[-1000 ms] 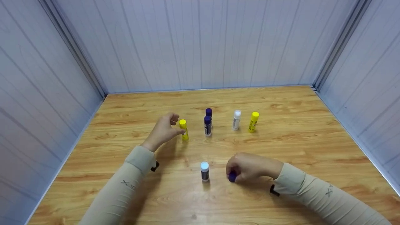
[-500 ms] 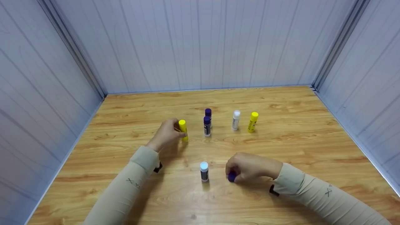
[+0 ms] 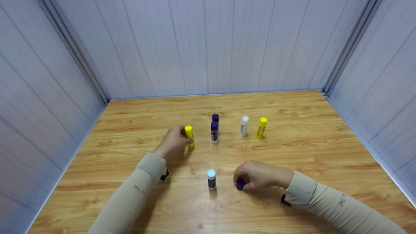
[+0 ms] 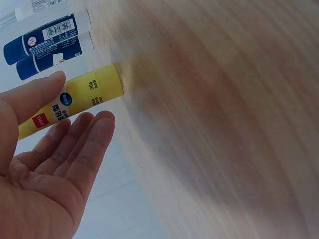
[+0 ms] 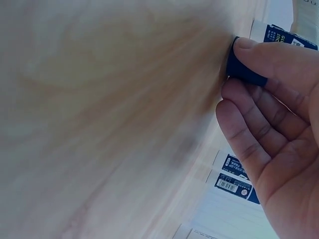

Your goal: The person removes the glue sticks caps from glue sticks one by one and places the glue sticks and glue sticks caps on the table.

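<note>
My left hand [image 3: 173, 141] holds an upright yellow glue stick [image 3: 189, 135] between thumb and fingers. In the left wrist view the thumb lies along the yellow glue stick [image 4: 82, 92], its base right at the table, while the other fingers extend beneath. My right hand [image 3: 260, 175] pinches a dark blue cap [image 3: 240, 184] close to the tabletop; the right wrist view shows thumb and fingertip on the blue cap [image 5: 244, 64]. To its left stands an uncapped glue stick [image 3: 212, 180], white on top with a dark label.
Behind the hands, two blue-capped glue sticks [image 3: 214, 133] stand one in front of the other. A white glue stick [image 3: 244, 126] and a second yellow glue stick [image 3: 261, 128] are upright farther right. Panel walls [image 3: 208, 48] enclose the wooden table [image 3: 136, 110] at back and sides.
My left hand has moved slightly right and its fingers have closed round the yellow glue stick, which stays in place. The right hand keeps its pinch on the cap without visible movement.
</note>
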`<state>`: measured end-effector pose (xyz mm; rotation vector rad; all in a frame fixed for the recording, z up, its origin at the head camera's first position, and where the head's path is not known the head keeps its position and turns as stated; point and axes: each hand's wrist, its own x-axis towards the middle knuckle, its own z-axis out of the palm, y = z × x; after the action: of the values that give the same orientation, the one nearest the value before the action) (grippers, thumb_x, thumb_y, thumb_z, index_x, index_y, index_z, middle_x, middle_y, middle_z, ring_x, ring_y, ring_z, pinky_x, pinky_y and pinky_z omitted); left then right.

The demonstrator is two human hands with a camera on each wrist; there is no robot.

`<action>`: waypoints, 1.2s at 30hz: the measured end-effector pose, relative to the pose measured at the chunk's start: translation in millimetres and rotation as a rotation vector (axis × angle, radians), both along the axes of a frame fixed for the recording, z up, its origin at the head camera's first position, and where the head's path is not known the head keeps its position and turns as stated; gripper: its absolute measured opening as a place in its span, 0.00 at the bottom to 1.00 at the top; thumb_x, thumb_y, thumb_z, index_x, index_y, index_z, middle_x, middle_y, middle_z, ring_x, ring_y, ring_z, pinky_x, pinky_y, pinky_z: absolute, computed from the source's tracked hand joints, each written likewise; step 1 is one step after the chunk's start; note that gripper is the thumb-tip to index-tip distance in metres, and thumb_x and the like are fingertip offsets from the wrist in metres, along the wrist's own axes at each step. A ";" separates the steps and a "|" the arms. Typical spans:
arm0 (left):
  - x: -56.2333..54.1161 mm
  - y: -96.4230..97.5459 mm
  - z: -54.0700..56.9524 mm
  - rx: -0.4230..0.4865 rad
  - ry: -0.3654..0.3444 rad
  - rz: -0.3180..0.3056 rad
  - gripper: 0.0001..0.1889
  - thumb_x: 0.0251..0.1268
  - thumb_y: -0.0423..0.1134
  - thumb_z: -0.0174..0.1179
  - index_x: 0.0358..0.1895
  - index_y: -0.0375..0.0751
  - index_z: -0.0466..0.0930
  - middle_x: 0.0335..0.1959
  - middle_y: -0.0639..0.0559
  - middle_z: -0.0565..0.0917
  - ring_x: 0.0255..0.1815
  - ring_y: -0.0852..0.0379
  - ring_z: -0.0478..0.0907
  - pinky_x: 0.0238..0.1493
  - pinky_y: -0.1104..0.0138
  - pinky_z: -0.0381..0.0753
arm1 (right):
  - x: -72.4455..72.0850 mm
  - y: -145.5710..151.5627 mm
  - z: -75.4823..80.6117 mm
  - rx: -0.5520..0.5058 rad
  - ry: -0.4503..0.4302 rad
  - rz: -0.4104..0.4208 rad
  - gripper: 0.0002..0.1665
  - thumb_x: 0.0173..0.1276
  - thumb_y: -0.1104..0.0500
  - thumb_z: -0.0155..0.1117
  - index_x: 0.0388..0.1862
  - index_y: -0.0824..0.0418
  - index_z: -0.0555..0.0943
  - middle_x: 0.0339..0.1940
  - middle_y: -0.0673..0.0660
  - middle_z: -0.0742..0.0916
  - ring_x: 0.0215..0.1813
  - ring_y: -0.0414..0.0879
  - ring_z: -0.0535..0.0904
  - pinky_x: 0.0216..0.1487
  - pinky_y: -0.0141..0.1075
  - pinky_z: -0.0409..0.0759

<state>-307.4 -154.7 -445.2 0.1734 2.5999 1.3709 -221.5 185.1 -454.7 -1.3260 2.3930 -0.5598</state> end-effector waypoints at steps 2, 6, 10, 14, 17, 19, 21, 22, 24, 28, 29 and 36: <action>0.7 0.1 -1.1 0.006 0.000 0.000 0.20 0.75 0.30 0.68 0.66 0.32 0.78 0.56 0.41 0.85 0.60 0.45 0.82 0.68 0.52 0.85 | 0.5 0.0 -0.4 0.002 0.005 0.002 0.13 0.64 0.68 0.77 0.46 0.56 0.90 0.41 0.48 0.92 0.40 0.33 0.83 0.46 0.29 0.84; 1.7 0.5 -2.4 0.014 -0.010 0.008 0.23 0.76 0.31 0.67 0.70 0.32 0.76 0.58 0.41 0.85 0.61 0.45 0.82 0.69 0.51 0.84 | 1.1 0.8 -1.5 0.005 0.014 0.002 0.13 0.64 0.68 0.77 0.47 0.57 0.90 0.42 0.49 0.92 0.43 0.35 0.84 0.49 0.31 0.86; 2.6 -0.7 -1.4 0.029 -0.026 0.026 0.25 0.77 0.32 0.67 0.72 0.33 0.74 0.60 0.42 0.84 0.64 0.45 0.82 0.71 0.51 0.84 | 2.1 1.5 -0.8 0.006 0.024 -0.001 0.15 0.65 0.66 0.78 0.50 0.58 0.89 0.45 0.50 0.92 0.45 0.36 0.84 0.52 0.32 0.86; 2.6 -3.1 0.2 0.053 0.002 0.041 0.22 0.76 0.32 0.68 0.68 0.33 0.76 0.59 0.41 0.84 0.63 0.45 0.82 0.70 0.52 0.84 | 3.6 3.1 3.2 -0.003 0.015 -0.012 0.23 0.64 0.63 0.82 0.57 0.60 0.88 0.51 0.54 0.91 0.50 0.41 0.86 0.58 0.37 0.88; 2.9 -4.5 2.2 0.064 0.053 0.057 0.18 0.73 0.32 0.69 0.61 0.34 0.78 0.58 0.40 0.84 0.60 0.45 0.83 0.67 0.53 0.86 | 2.8 4.1 7.3 -0.016 0.009 -0.021 0.28 0.63 0.59 0.83 0.62 0.61 0.86 0.55 0.56 0.91 0.54 0.45 0.87 0.61 0.40 0.88; 3.7 -5.0 4.1 0.064 0.092 0.065 0.16 0.72 0.32 0.70 0.57 0.35 0.78 0.56 0.40 0.84 0.57 0.45 0.83 0.63 0.54 0.88 | 0.9 4.7 10.1 -0.032 0.014 -0.024 0.30 0.64 0.56 0.84 0.63 0.61 0.86 0.57 0.57 0.90 0.57 0.49 0.87 0.63 0.44 0.88; 4.9 -5.3 6.0 0.069 0.129 0.069 0.14 0.70 0.32 0.70 0.53 0.36 0.77 0.55 0.40 0.84 0.55 0.45 0.82 0.60 0.54 0.88 | -1.7 5.4 12.9 -0.056 0.023 -0.026 0.31 0.65 0.55 0.84 0.65 0.61 0.85 0.60 0.57 0.90 0.60 0.51 0.87 0.65 0.47 0.87; 5.5 -5.2 6.7 0.074 0.144 0.068 0.13 0.70 0.32 0.70 0.51 0.36 0.76 0.54 0.40 0.84 0.54 0.45 0.82 0.59 0.55 0.88 | -3.3 5.9 14.4 -0.072 0.026 -0.028 0.31 0.65 0.54 0.84 0.65 0.62 0.85 0.60 0.58 0.89 0.61 0.53 0.86 0.65 0.48 0.87; 6.3 -4.8 7.9 0.084 0.172 0.065 0.13 0.70 0.31 0.70 0.51 0.36 0.76 0.53 0.40 0.84 0.53 0.45 0.82 0.59 0.54 0.87 | -6.5 7.3 17.0 -0.106 0.034 -0.032 0.32 0.66 0.54 0.83 0.66 0.63 0.84 0.61 0.59 0.89 0.61 0.55 0.86 0.64 0.50 0.87; 7.4 -3.9 10.2 0.092 0.208 0.060 0.14 0.71 0.31 0.70 0.54 0.36 0.78 0.54 0.40 0.85 0.54 0.45 0.82 0.62 0.53 0.87 | -11.6 10.4 23.5 -0.172 0.047 -0.059 0.31 0.67 0.58 0.83 0.65 0.66 0.83 0.60 0.63 0.89 0.58 0.59 0.87 0.59 0.52 0.89; 7.3 -3.5 10.9 0.091 0.217 0.060 0.14 0.71 0.31 0.70 0.55 0.35 0.79 0.54 0.40 0.86 0.54 0.45 0.83 0.62 0.53 0.87 | -12.8 11.1 25.1 -0.189 0.058 -0.066 0.31 0.67 0.58 0.83 0.65 0.67 0.83 0.59 0.63 0.89 0.57 0.60 0.87 0.59 0.52 0.89; 6.1 0.4 15.8 0.082 0.282 0.070 0.15 0.72 0.34 0.71 0.58 0.34 0.83 0.51 0.40 0.89 0.49 0.46 0.85 0.56 0.55 0.90 | -22.8 14.9 33.2 -0.355 0.181 -0.109 0.31 0.65 0.61 0.84 0.65 0.67 0.84 0.56 0.63 0.90 0.53 0.58 0.88 0.55 0.50 0.91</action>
<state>-301.3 -154.3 -429.4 0.3117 2.8001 1.5818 -244.3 200.1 -421.6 -1.4448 2.6130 -0.9710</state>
